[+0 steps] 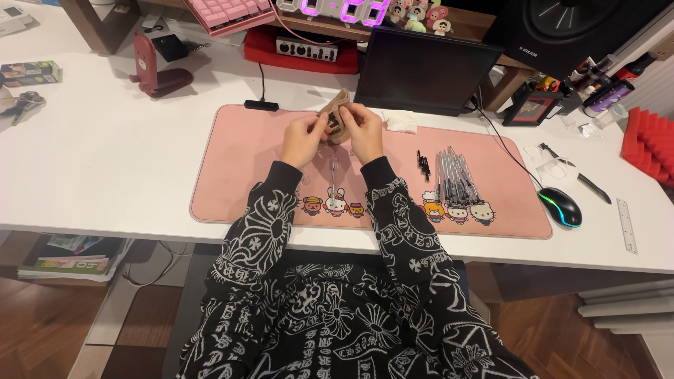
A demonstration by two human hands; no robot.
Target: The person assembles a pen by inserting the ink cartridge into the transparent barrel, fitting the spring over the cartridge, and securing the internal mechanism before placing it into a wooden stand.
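Observation:
Both my hands are raised over the middle of a pink desk mat (239,151) and hold a small tan pouch-like thing (335,112) between them. My left hand (303,140) grips its left side, my right hand (365,132) its right side. A clear pen (333,168) lies on the mat just below my hands. To the right, several clear pens (453,175) lie in a row, with a few short black caps (423,165) beside them. My sleeves are black with a white pattern.
A dark tablet screen (425,70) stands behind the mat, a crumpled white tissue (400,121) in front of it. A black mouse (562,205), a knife (579,174) and a clear ruler (626,224) lie right. A red phone stand (153,70) sits back left.

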